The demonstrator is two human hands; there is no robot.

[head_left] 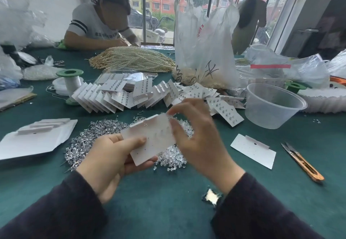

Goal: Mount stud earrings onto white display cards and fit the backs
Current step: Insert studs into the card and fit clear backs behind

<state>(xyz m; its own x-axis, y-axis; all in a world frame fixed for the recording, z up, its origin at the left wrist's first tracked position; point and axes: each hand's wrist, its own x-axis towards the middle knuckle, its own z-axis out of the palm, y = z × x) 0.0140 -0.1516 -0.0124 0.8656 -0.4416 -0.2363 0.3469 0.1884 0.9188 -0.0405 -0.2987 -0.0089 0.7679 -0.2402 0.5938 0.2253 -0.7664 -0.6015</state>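
My left hand (110,162) grips a white display card (153,137) by its lower left edge, thumb on top and fingers under it. One stud earring (145,124) sits in the card near its upper edge. My right hand (198,135) holds the card's right edge, with thumb and forefinger pinched at the upper right corner; what they pinch is too small to see. Under the card lie a heap of silver stud earrings (93,135) and a heap of clear backs (174,158) on the green table.
Finished cards (131,94) pile up behind. An empty card (252,150) and orange thread snips (303,163) lie to the right, near a clear plastic tub (271,105). A box of blank cards (33,137) sits left. Another person (97,19) works across the table.
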